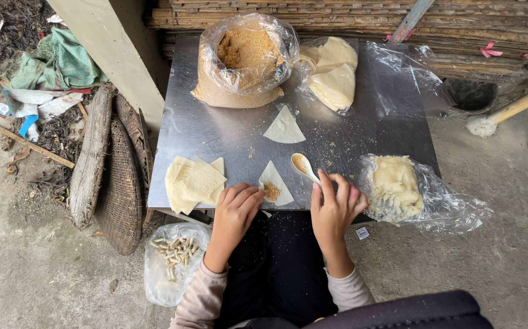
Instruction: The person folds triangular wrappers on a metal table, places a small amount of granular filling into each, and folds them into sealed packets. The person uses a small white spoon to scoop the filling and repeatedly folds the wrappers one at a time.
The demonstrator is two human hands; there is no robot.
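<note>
**A:** So what's on the far left, away from the hands?

**B:** Woven basket tray (119,195) leaning against the metal table (215,134), and down by the person's left knee there's a clear bag of rolled pieces (175,256) on the ground. Up on the table, just left of the left hand, a stack of thin wrappers (192,183).

**A:** And the hands?

**B:** Left hand (237,210) is curled, fingertips pressing the near edge of a triangular wrapper (274,184) with a little heap of brown filling (271,192) on it. Not clamped on anything, just touching. That wrapper sits between both hands at the table's near edge. Right hand (335,206) is pinching the handle of a white spoon (304,166), whose bowl points away from the person and has some filling in it.

**A:** Past the hands?

**B:** Another bare triangle wrapper (284,127) further out, then a big open bag of brown crumbs (244,61) and a bag of more wrappers (332,73) at the far edge. Just right of the right hand, pale dough in plastic (395,186).
</note>
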